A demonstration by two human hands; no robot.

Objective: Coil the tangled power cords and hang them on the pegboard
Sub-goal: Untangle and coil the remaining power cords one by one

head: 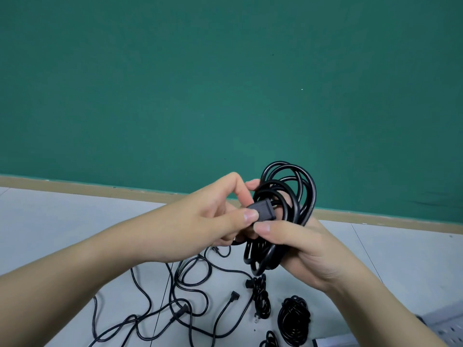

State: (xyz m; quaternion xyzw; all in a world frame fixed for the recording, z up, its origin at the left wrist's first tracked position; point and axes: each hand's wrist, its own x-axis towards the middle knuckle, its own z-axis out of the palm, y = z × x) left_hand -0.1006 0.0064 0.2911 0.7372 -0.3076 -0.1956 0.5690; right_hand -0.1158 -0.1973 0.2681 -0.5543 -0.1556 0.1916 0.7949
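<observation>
Plain workroom or classroom-like interior, green wall (225, 83) above tan baseboard (125, 190), pale tiled floor (62, 221) below it, black power cords (180, 296) strewn there, perforated metal panel (448, 330) at floor's corner

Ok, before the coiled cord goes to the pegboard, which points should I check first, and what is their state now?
1. Coil held in right hand: ok.
2. Plug end pinched by left hand: ok.
3. Plug end tucked or wrapped so loops stay together: cannot tell.
4. Tangled cords on the floor all coiled: not ok.
5. Pegboard within view: only a corner, hooks cannot tell.
</observation>
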